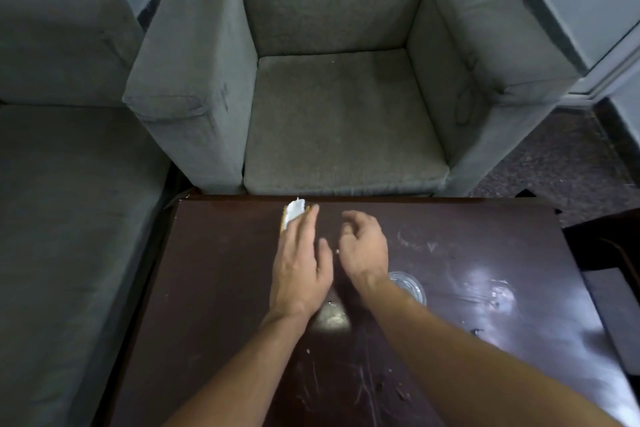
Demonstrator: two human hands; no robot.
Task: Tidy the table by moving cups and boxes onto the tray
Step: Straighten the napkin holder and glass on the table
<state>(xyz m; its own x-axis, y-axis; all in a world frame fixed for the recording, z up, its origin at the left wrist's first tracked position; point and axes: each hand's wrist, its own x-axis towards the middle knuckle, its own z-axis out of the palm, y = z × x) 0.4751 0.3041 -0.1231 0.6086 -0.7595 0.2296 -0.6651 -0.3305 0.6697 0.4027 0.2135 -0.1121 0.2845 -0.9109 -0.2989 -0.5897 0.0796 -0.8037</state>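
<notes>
A person's left hand is laying straight fingers over a small white box at the far edge of the table. The right hand is hovering beside it, loosely curled and empty, its forearm partly covering a clear cup.

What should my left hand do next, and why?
Probably curl the left hand round the small white box at the far edge of the table: its straight fingers lie over it without gripping, and the right hand holds nothing.

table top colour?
Dark brown table, glossy with pale scratches; head view.
</notes>
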